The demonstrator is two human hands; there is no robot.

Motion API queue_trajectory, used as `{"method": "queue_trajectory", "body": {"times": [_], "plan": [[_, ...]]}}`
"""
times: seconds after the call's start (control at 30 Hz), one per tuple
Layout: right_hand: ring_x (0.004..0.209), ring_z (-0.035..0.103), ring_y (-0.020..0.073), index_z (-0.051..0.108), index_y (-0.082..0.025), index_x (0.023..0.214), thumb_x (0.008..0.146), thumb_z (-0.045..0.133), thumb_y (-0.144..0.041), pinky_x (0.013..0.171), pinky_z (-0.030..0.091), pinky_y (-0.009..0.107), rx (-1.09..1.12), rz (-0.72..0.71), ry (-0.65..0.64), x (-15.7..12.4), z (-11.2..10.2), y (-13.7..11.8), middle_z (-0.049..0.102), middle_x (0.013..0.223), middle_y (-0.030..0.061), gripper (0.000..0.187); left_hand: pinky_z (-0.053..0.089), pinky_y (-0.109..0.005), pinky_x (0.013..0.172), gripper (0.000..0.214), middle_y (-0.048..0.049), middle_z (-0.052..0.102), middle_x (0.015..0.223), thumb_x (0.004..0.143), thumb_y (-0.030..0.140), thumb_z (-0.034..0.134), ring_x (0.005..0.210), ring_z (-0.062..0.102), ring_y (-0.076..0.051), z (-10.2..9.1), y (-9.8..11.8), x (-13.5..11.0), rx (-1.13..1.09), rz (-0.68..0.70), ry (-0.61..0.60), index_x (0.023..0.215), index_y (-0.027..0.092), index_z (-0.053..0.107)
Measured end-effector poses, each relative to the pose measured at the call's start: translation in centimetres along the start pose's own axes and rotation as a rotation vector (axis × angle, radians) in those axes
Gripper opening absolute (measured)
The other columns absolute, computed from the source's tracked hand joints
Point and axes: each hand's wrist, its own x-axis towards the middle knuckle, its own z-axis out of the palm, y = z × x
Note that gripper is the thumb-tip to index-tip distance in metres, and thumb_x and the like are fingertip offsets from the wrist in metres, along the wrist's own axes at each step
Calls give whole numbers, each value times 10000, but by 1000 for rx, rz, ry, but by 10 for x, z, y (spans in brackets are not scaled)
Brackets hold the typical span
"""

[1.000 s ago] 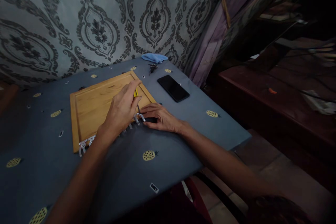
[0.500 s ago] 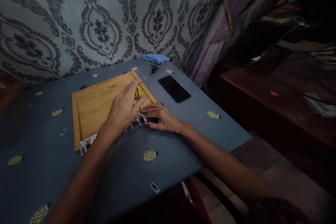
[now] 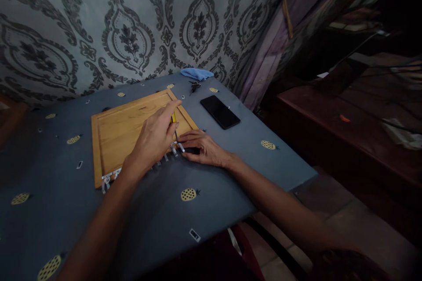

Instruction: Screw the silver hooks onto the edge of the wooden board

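My left hand (image 3: 154,134) is closed round the yellow handle of a screwdriver (image 3: 174,117). Its thin shaft points down at a metal hinge (image 3: 181,147) on the near right corner of a wooden panel (image 3: 121,131). My right hand (image 3: 207,150) grips that hinge from the right, with fingers on the panel's edge and thumb below. More metal hinges (image 3: 106,181) line the near edge, at the left corner and along the middle, partly covered by my left arm. The tip of the screwdriver is too small to make out.
A black phone (image 3: 220,112) lies right of the panel. Behind it are a small bunch of keys (image 3: 195,85) and a blue cloth (image 3: 197,73) near the patterned wall. The table (image 3: 224,197) has a grey-blue pineapple-print cover. A dark red surface (image 3: 316,114) stands to the right.
My left fingers and thumb have shifted on the screwdriver handle, with the thumb drawn in closer. My right hand stays at the hinge. The view has moved very slightly.
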Motion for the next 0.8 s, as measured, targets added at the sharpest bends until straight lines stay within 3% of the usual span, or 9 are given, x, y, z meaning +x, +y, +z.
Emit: {"method": "queue_trajectory", "body": {"times": [0.23, 0.6, 0.8], "plan": [[1226, 699, 282, 785, -211, 1199, 948, 715, -263, 1072, 528, 494, -9, -12, 7, 0, 0, 0, 775, 1277, 126, 266, 533, -390, 1070, 495, -88, 695, 1375, 933, 61, 544, 1275, 658, -253, -7, 1, -1, 5, -1, 26, 1407, 201, 535], [1219, 694, 246, 780, -225, 1204, 962, 702, -270, 1078, 529, 470, -17, -1, 2, 1, -2, -3, 778, 1256, 96, 258, 539, -409, 1084, 477, -99, 676, 1408, 937, 40, 535, 1278, 659, -246, 0, 2, -1, -29, 43, 2, 1386, 199, 547], [1242, 681, 261, 777, -222, 1223, 961, 691, -269, 1085, 515, 490, -12, -4, -9, 1, -1, -1, 771, 1285, 105, 279, 568, -422, 1021, 452, -107, 667, 1366, 982, 142, 546, 1190, 677, -253, 2, 1, -1, 2, 41, -1, 1426, 225, 527]]}}
